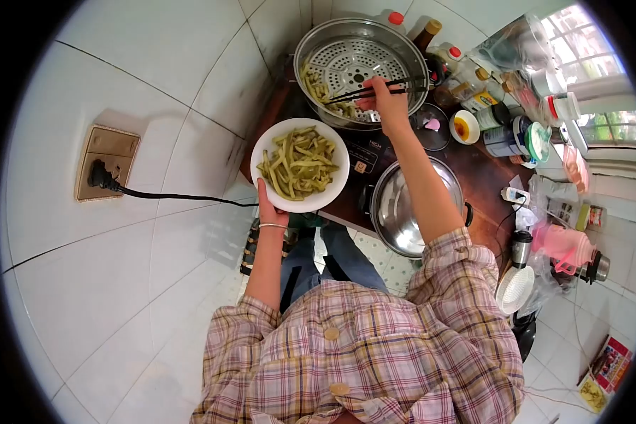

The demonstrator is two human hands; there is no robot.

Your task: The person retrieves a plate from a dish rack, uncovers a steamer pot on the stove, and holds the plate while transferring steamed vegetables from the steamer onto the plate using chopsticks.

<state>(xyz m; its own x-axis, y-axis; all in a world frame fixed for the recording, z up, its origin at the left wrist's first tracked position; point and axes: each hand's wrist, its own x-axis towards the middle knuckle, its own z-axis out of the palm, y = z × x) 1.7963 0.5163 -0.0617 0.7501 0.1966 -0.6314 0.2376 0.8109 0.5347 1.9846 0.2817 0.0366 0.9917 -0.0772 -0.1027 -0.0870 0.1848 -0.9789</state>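
Note:
My left hand grips the near rim of a white plate, holding it beside the steamer pot. Cut green vegetable strips are heaped on the plate. In my right hand is a pair of black chopsticks, fingers closed around them. Their tips point down and left into the steamer pot, among more green strips along its left and near side. The perforated metal floor of the steamer shows in the rest of the pot.
A shiny metal lid lies on the counter under my right forearm. Bottles and jars crowd the right side near a small bowl of sauce. A black cord runs from the wall socket behind the plate.

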